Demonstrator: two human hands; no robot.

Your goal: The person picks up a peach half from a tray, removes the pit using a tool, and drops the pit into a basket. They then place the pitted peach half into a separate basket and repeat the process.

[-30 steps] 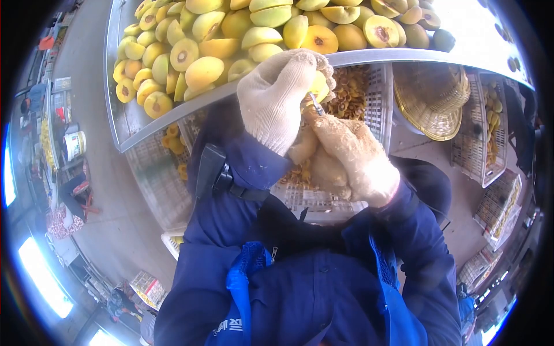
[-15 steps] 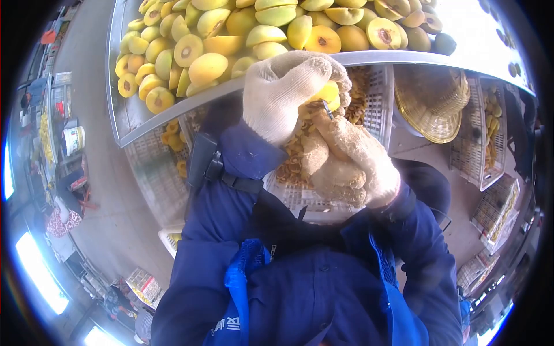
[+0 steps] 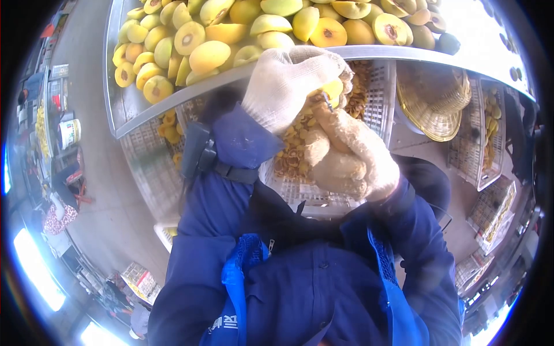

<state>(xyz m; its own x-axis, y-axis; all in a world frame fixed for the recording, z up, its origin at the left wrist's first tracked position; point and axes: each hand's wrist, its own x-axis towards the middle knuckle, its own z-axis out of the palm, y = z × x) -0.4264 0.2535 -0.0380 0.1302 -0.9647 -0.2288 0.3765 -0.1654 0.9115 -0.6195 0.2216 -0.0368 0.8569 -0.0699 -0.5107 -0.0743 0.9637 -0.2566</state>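
Note:
My left hand, in a pale knitted glove, is closed around a yellow peach half, mostly hidden by the fingers. My right hand, its glove stained brown, is wrapped around a small tool. Only a short dark metal tip shows at the fruit; the handle is hidden in the fist. Both hands meet just in front of a metal tray's rim. On that tray lie many halved peaches, several with the brown pit cavity facing up. Beneath my hands, a white plastic crate holds brownish-yellow scraps.
A woven straw hat sits right of the crate. Farther right stand another crate with fruit and more crates along the floor. At left are a crate below the tray, a white bucket and a seated person.
My left hand has turned slightly over the peach half, covering more of it. My right hand stays at the fruit with the tool. The view has shifted a little.

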